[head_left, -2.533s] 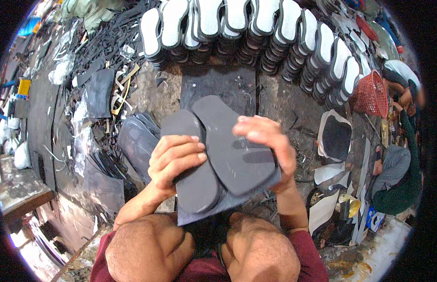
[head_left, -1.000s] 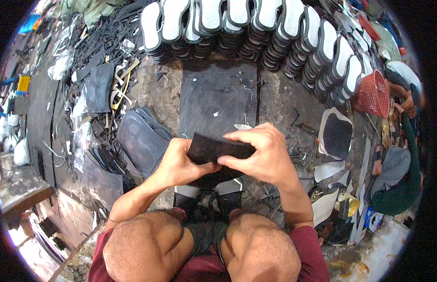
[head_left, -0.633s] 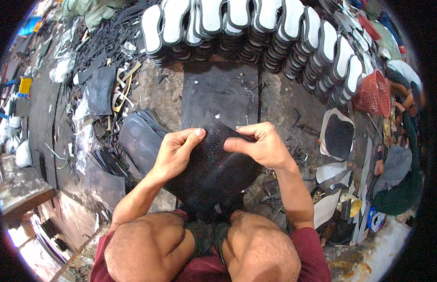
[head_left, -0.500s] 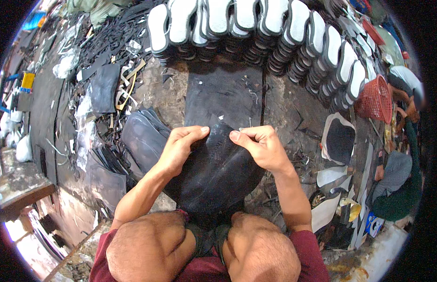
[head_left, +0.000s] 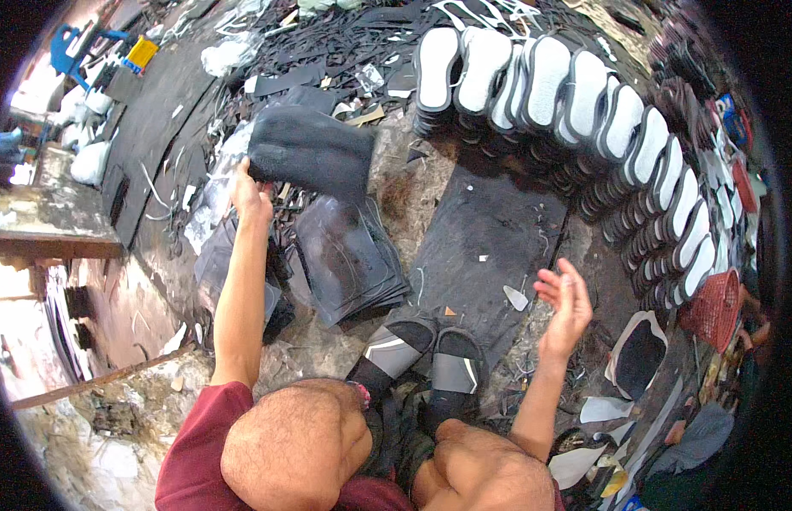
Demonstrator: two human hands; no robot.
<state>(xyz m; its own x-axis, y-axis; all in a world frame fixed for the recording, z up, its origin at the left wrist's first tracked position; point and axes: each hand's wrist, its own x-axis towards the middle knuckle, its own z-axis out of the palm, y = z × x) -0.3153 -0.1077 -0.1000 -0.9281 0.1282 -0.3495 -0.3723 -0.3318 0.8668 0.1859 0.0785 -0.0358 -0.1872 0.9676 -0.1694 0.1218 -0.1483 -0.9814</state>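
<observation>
"Two bare hands out: what is each doing?"

"Nearest, on the right, the right hand (head_left: 566, 313) hangs with its fingers loosely spread, holding nothing, beside the dark board (head_left: 490, 204). Farther off, the left hand (head_left: 253, 203) is closed on the near left corner of a dark sheet (head_left: 311, 153)."

"And where is that sheet?"

"Out on the left, just beyond the stack of dark sheets (head_left: 349, 255)."

"How would it handle?"

"Light, I'd judge, since one hand bears it by a corner, and soft enough to bend: its surface dips and swells. It looks neither slippery nor fragile. Taking opposite edges should hold it flatter."

"What can't you make out?"

"Most of the left fingers, hidden by the sheet. Its right end is blurred; whether it's one layer or several, I can't tell. Beyond, it covers part of the scrap pile (head_left: 328, 53)."
</observation>
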